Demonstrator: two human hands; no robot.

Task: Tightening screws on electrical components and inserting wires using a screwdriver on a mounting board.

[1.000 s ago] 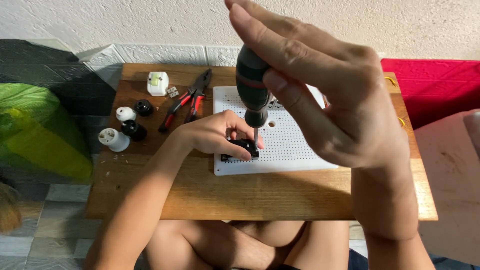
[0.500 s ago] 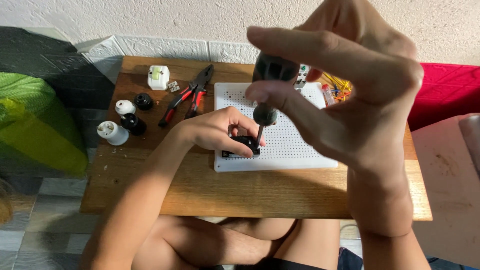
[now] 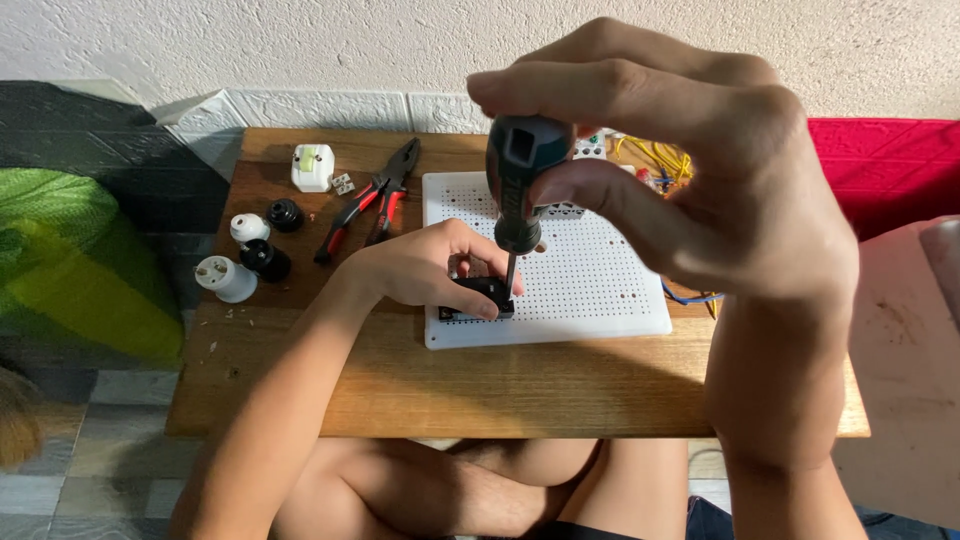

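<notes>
Here, near the middle of the frame, the left hand (image 3: 425,270) presses a small black part (image 3: 480,296) down onto the lower left corner of a white perforated board (image 3: 590,290), its fingers closed around the part. The right hand (image 3: 690,170) fills the upper right of the frame, its fingers wrapped tightly round the dark handle of a screwdriver (image 3: 520,190). The screwdriver stands upright, and its thin shaft comes down to the black part right beside the left fingers. The board lies on a small wooden table (image 3: 500,390). To the left of the board lie red-handled pliers (image 3: 370,200), and further left stand a white plug (image 3: 312,166) and several black and white lamp holders (image 3: 250,255). Coloured wires (image 3: 655,160) sit behind the board.
</notes>
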